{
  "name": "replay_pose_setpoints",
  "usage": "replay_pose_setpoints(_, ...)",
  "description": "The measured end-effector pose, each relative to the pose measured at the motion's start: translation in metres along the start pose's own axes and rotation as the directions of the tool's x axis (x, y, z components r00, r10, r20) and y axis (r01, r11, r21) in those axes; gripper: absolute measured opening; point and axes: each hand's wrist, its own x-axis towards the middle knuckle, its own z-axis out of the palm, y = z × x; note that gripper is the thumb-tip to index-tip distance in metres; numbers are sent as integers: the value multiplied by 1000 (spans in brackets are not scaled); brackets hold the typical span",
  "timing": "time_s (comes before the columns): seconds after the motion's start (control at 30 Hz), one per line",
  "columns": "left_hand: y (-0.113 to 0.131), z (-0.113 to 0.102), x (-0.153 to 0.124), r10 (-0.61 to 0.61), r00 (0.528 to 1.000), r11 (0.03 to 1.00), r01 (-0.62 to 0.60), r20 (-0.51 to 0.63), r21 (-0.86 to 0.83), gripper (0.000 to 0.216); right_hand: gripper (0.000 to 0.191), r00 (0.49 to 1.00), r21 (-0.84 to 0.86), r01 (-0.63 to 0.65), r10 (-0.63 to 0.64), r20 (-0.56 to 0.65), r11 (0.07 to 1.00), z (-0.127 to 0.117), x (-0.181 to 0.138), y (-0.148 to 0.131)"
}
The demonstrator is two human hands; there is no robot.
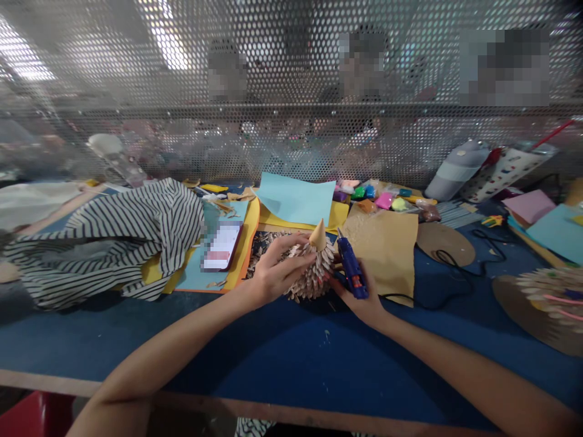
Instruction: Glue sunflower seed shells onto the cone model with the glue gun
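A pale cone (318, 237) stands on the table, its lower part covered in overlapping whitish scales (313, 279) that look like shells or seed husks, its tip bare. Around its left side curl the fingers of my left hand (277, 270), touching the scales just below the bare tip. My right hand (367, 303) grips a blue glue gun (351, 267), nozzle up, close to the cone's right side. Loose scales (259, 247) lie behind my left hand. My right fingertips near the cone are partly hidden.
Left are a striped cloth (136, 224) and a phone (222, 246) on coloured paper. Brown paper (387, 249), colourful clay packets (385, 199) and a black cord (464, 280) lie right. Tumblers (458, 170) stand before a perforated metal screen (291, 73); people sit beyond it. Another scaled piece (553, 291) lies far right.
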Motion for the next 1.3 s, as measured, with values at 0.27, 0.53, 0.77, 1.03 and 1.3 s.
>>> replay_pose_setpoints(0.27, 4, 2, 4, -33, 999, 999, 32, -22, -42, 25, 30, 1000, -18, 14, -14, 1, 1000, -1, 1, -2)
replay_pose_setpoints(0.53, 5, 2, 6, -48, 998, 997, 46, -36, -54, 23, 32, 1000, -2, 25, -25, -8, 1000, 1, 0, 1)
replay_pose_setpoints(0.77, 5, 0, 7, -48, 998, 999, 47, -34, -14, 20, 32, 1000, -28, 11, -11, -2, 1000, -1, 0, -3)
replay_pose_setpoints(1.03, 4, -5, 7, -68, 998, 998, 68, 4, 9, 27, 35, 1000, 5, 14, -14, 5, 1000, -2, -1, 4)
replay_pose_setpoints(1.3, 4, -4, 8, -69, 998, 998, 69, -2, -5, 24, 29, 1000, -34, 28, -28, 4, 999, -2, 0, 2)
